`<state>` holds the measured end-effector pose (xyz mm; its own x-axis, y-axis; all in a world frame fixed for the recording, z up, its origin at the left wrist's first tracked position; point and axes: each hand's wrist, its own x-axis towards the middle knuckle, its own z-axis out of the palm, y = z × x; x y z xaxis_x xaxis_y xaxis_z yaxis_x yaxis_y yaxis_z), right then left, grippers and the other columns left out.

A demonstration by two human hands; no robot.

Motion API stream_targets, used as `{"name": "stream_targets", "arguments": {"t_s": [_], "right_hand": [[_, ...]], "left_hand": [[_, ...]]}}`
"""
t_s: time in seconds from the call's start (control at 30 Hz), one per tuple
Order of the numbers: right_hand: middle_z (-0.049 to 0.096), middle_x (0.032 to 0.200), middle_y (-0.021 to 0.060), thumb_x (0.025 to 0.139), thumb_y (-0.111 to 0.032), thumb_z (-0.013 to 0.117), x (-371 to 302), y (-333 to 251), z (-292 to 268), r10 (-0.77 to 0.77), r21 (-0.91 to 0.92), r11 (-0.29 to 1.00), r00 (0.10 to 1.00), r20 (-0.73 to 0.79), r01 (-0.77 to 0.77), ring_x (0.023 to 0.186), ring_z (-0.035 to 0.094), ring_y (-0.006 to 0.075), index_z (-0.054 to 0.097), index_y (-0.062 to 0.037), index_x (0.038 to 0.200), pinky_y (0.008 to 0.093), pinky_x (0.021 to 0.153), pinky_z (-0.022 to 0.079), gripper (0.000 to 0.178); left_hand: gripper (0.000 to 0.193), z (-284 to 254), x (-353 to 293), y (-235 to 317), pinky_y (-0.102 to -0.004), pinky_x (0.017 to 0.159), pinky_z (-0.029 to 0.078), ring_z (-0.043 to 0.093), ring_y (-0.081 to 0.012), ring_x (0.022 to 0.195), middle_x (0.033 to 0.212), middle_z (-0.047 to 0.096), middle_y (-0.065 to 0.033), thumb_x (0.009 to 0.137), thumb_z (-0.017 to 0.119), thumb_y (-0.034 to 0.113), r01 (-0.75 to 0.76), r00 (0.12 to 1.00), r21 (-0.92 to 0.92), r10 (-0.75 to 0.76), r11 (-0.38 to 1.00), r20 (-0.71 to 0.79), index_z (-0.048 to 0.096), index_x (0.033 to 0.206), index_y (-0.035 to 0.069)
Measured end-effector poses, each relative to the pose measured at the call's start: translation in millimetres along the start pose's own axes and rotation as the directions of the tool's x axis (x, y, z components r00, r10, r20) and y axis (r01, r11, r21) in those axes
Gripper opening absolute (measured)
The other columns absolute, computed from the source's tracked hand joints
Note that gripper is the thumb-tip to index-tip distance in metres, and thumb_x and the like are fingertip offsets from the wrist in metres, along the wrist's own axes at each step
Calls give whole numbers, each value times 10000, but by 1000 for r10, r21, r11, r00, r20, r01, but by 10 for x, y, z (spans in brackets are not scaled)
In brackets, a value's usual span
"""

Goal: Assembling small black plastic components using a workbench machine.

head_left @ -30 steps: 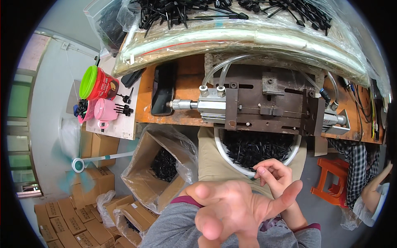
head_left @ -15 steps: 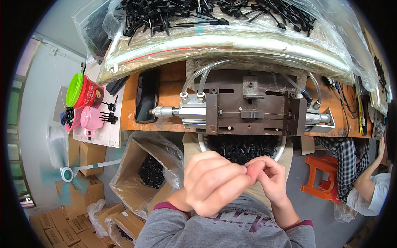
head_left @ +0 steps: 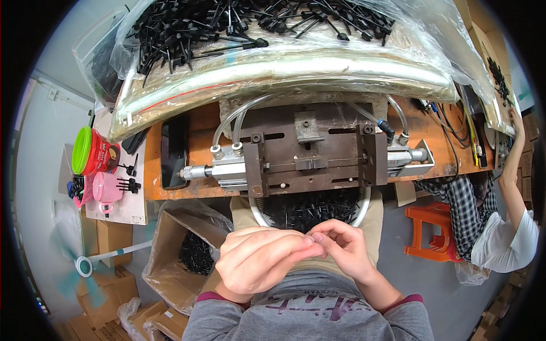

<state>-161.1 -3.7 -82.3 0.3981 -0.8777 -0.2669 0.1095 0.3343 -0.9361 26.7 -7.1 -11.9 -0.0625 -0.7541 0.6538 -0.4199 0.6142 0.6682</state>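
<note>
Close together in front of my body, my left hand (head_left: 263, 258) and my right hand (head_left: 346, 249) are both closed, their fingertips touching in a pinch. Whatever lies between those fingers, if anything, is hidden or too small to make out. Just beyond them, below the bench edge, a heap of thin black plastic parts (head_left: 313, 211) rests at my lap. Above that heap stands a dark metal clamping fixture (head_left: 333, 139) with an air cylinder (head_left: 230, 173) on its left and another cylinder (head_left: 401, 157) on its right. Neither hand touches the fixture.
A plastic-lined tray (head_left: 273, 68) piled with black stemmed parts (head_left: 187, 37) spans the back. At left are a phone (head_left: 174, 153), a red tub (head_left: 99, 154) and a pink cup (head_left: 108, 186). An open carton (head_left: 165, 284) stands below; a co-worker's arm (head_left: 513, 170) shows at right.
The view has shifted, so the bench appears further left. My hands stay pinched together, now slightly lower and flatter. The co-worker's hand has moved up to the bench at far right.
</note>
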Motion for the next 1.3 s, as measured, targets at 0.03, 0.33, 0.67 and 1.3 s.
{"name": "stream_targets", "arguments": {"t_s": [0.03, 0.33, 0.67, 1.3], "right_hand": [[695, 874, 36, 935, -94, 636, -6, -2, -1, 11, 0, 1000, 1000, -4, -11, 760, 640, 69, 690, 0, 1012, 209, 600, 486, 132], [684, 819, 11, 936, -96, 635, -5, 16, 21, -56, -37, 998, 998, 11, 56, 713, 601, 28, 682, -5, 1012, 192, 628, 469, 128], [678, 848, 7, 950, -127, 637, 23, 113, -77, -151, 28, 988, 988, 45, 149, 736, 595, 22, 679, -23, 1024, 197, 614, 468, 135], [657, 760, -30, 948, -151, 627, -78, 179, -154, -189, -19, 982, 982, -5, 189, 634, 518, -2, 681, -38, 997, 187, 563, 419, 134]], "left_hand": [[227, 4, 1, 7, -272, 580, 566, 709, -188, 679, 780, 715, -90, 709, 819, 41, 18, 1000, -10, -18, 1000, -1, 698, 895, -6], [292, 86, -55, 6, -236, 490, 449, 583, -146, 502, 591, 617, -42, 634, 882, 117, -17, 999, -92, 14, 996, -40, 660, 780, -3], [159, 274, -120, 53, -233, 526, 478, 645, -167, 551, 637, 677, -76, 681, 800, -8, 137, 991, -41, -137, 990, -2, 680, 785, -1], [201, 344, -282, -59, -173, 426, 334, 431, -77, 409, 617, 555, -73, 1006, 526, 151, 176, 984, -120, -180, 977, -22, 495, 871, 4]]}}
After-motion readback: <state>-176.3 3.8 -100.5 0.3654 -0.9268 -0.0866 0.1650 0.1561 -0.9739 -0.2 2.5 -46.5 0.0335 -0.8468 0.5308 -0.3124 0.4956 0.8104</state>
